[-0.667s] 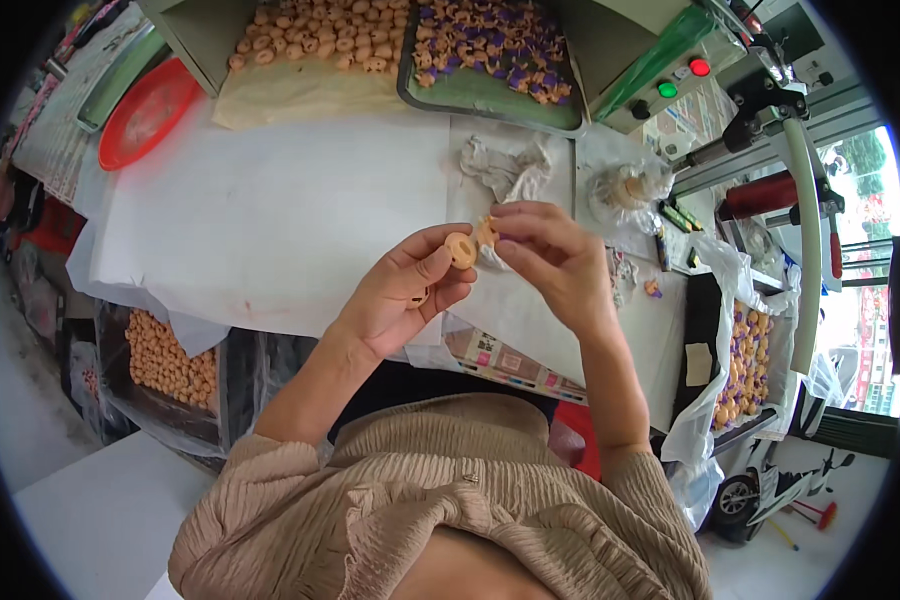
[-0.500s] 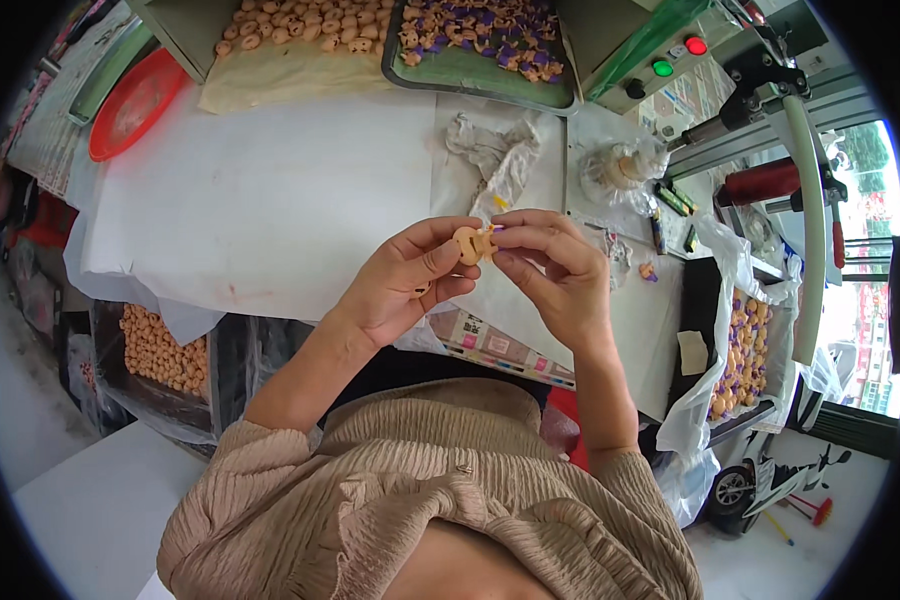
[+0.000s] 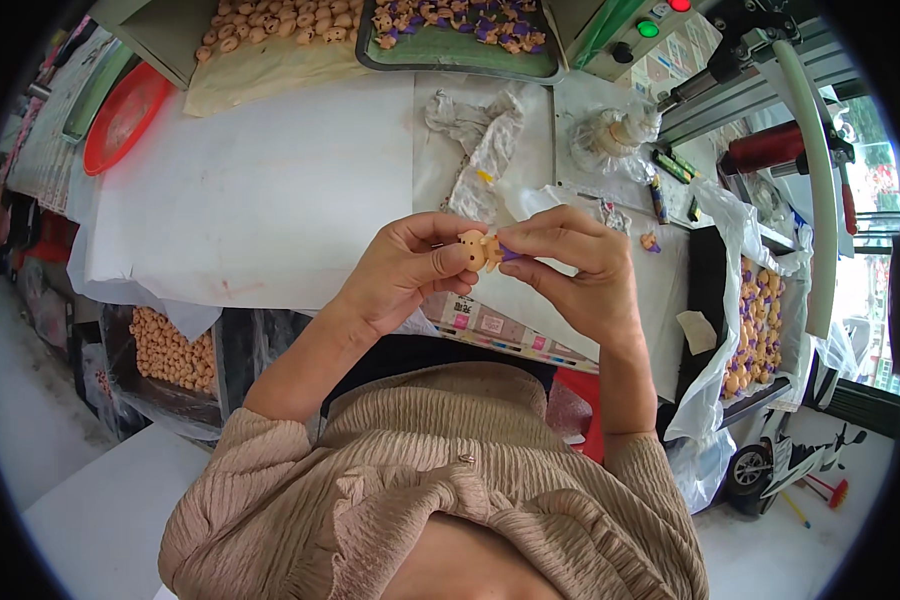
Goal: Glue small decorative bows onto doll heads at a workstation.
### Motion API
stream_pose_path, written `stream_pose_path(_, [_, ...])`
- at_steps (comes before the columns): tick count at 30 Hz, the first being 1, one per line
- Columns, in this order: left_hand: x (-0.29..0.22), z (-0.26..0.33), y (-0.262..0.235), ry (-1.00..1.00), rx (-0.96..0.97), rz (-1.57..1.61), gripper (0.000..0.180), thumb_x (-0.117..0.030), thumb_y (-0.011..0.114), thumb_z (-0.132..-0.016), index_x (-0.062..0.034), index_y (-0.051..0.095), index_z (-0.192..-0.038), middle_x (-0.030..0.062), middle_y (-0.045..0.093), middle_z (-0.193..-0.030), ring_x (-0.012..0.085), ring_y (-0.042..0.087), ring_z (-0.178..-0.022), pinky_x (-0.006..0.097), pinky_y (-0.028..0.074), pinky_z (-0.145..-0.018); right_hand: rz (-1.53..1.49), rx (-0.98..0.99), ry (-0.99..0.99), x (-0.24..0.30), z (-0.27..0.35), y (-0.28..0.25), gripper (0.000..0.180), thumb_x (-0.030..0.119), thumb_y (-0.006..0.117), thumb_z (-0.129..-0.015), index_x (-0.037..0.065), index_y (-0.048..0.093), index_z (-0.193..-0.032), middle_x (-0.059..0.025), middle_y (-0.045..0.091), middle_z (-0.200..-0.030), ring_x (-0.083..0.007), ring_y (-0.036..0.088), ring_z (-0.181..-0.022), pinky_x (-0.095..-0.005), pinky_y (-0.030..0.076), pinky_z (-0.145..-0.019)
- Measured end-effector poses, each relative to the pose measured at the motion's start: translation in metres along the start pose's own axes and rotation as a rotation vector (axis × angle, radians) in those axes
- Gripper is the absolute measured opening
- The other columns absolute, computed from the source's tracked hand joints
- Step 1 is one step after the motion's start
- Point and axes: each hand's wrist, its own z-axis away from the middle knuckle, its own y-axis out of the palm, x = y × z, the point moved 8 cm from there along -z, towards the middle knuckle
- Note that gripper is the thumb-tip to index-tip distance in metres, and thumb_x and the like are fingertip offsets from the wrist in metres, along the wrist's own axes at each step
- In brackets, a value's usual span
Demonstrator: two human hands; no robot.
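Note:
Between my hands, above the table's front edge, is a small toy figure with a tan round head [image 3: 472,248] and a tan and purple body [image 3: 506,253]. My left hand [image 3: 395,272] pinches the head between thumb and fingers, its dotted face upward. From the right, my right hand [image 3: 582,265] grips the body, thumb below and fingers above. Head and body meet; whether they are joined I cannot tell. Something tan shows under the curled fingers of my left hand, mostly hidden.
Loose heads [image 3: 280,20] lie at the back beside a dark tray [image 3: 460,62] of bodies. A crate [image 3: 175,350] of heads stands lower left, a lined box [image 3: 755,330] of figures at right. A crumpled cloth [image 3: 480,150], a red basin [image 3: 125,120] and a lever press [image 3: 770,150] surround the white tabletop.
The head between my hands has turned so its face points up more, and the body's purple shows more. My right hand has shifted slightly right. The whole view has tilted a little.

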Motion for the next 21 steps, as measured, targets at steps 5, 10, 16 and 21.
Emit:
stream_pose_path(5, [0.006,-0.001,0.002,-0.052,0.04,-0.042,0.033,-0.012,0.072,-0.085,-0.0015,0.062,-0.114,0.0112,0.067,-0.1,0.0128,0.067,-0.078,0.024,0.059,-0.07,-0.021,0.046,0.008,-0.013,0.003,0.001,0.03,-0.005,0.079,-0.066,0.006,0.075,-0.094,-0.0072,0.07,-0.09,-0.0169,0.068,-0.08,-0.027,0.055,-0.069])
stream_pose_path(10, [0.006,-0.001,0.0,-0.014,-0.055,0.044,0.03,-0.008,0.073,-0.083,-0.0001,0.064,-0.111,0.0099,0.068,-0.095,0.0166,0.069,-0.077,0.027,0.06,-0.069,0.01,0.016,-0.003,-0.017,-0.001,0.003,0.028,-0.004,0.079,-0.065,0.006,0.075,-0.091,-0.0067,0.07,-0.088,-0.0164,0.068,-0.077,-0.0267,0.055,-0.068])
stream_pose_path(16, [0.001,-0.002,0.005,-0.078,-0.015,-0.005,0.027,-0.008,0.071,-0.085,0.0004,0.063,-0.109,0.0104,0.067,-0.097,0.0175,0.069,-0.079,0.028,0.061,-0.072,0.022,0.043,-0.018,-0.01,-0.004,0.0,0.029,-0.004,0.08,-0.064,0.006,0.074,-0.091,-0.0062,0.07,-0.085,-0.0154,0.066,-0.074,-0.0268,0.054,-0.066])
stream_pose_path(21, [0.001,-0.004,0.015,-0.077,0.061,0.073,0.026,-0.009,0.069,-0.087,0.0001,0.061,-0.11,0.0102,0.066,-0.101,0.0175,0.069,-0.082,0.028,0.061,-0.072,-0.001,-0.011,-0.072,-0.007,0.0,-0.007,0.029,-0.002,0.08,-0.065,0.007,0.074,-0.092,-0.0067,0.069,-0.084,-0.0156,0.067,-0.075,-0.026,0.053,-0.065])
